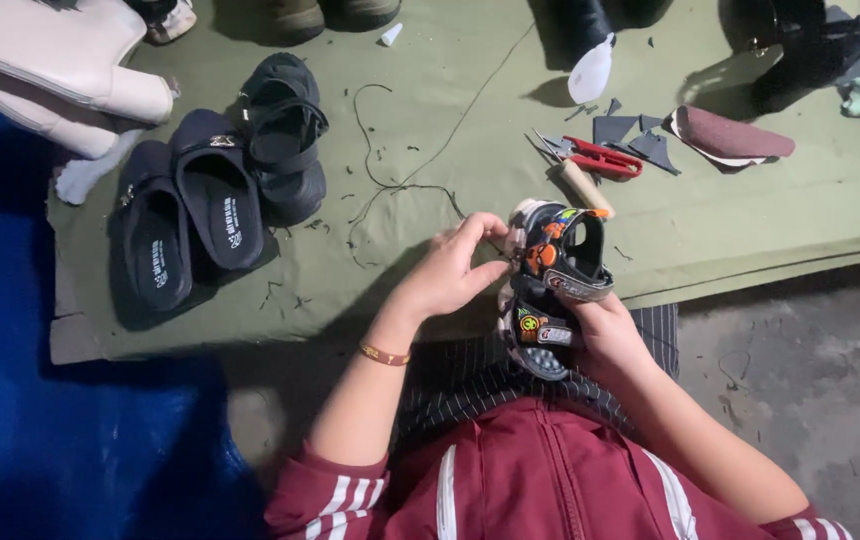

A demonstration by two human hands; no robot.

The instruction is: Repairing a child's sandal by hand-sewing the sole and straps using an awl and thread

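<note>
1. head view shows a small child's sandal, dark with bright cartoon patches and grey straps, held over the person's lap at the near edge of an olive green mat.
2. right hand is closed around the sandal from below and behind, gripping its heel end; the fingers are mostly hidden by the shoe.
3. left hand has its fingertips pinched together at the sandal's left edge, near the front strap; whether it pinches a needle or thread i cannot tell.
4. a thin dark thread trails across the mat from near that hand up toward the far edge.
5. just beyond the sandal lie red-handled pliers and a pale wooden handle, touching or nearly so.
6. further right are dark grey leather scraps and a maroon insole.
7. to the left, well apart, a pair of black slippers lies beside a black strapped sandal.
8. nothing lies between the hands and the shoe; a gold bangle sits on the left wrist.
</note>
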